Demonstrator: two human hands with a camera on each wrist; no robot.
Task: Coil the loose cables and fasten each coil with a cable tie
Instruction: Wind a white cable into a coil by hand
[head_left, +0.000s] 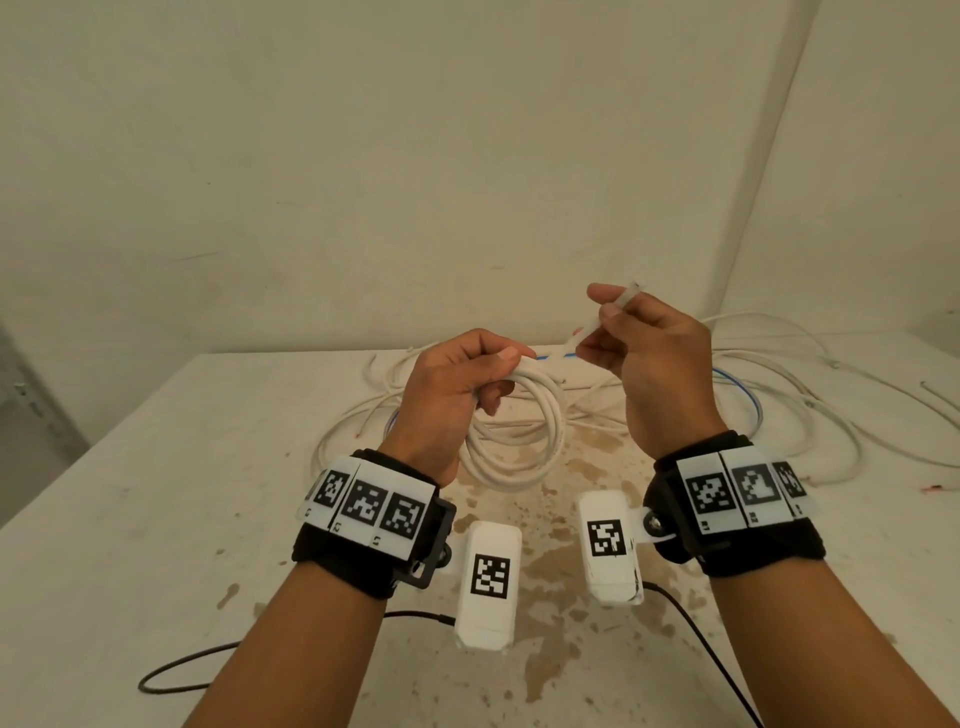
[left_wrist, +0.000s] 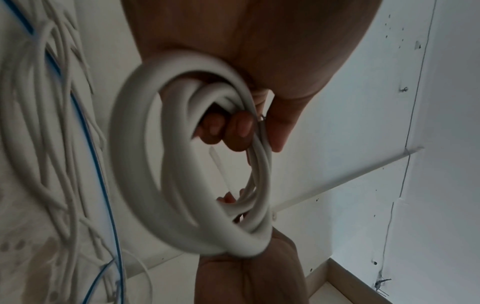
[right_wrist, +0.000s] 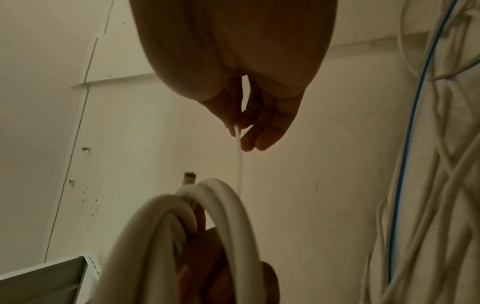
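My left hand (head_left: 457, 387) grips the top of a coiled white cable (head_left: 511, 447), which hangs in several loops above the table; in the left wrist view the coil (left_wrist: 145, 164) fills the middle, with my fingers (left_wrist: 241, 127) curled round its strands. My right hand (head_left: 644, 353) pinches a thin white cable tie (head_left: 605, 322) just right of the coil's top, the tie slanting up past my fingers. In the right wrist view the cable tie (right_wrist: 239, 164) runs down from my fingertips (right_wrist: 246, 142) toward the coil (right_wrist: 207, 205).
Loose white cables (head_left: 779, 384) and a blue cable (head_left: 748, 387) lie tangled at the back of the stained white table (head_left: 156, 519), against the wall. A thin black cord (head_left: 171, 670) trails along the near edge. A grey shelf edge (right_wrist: 44, 279) shows in the right wrist view.
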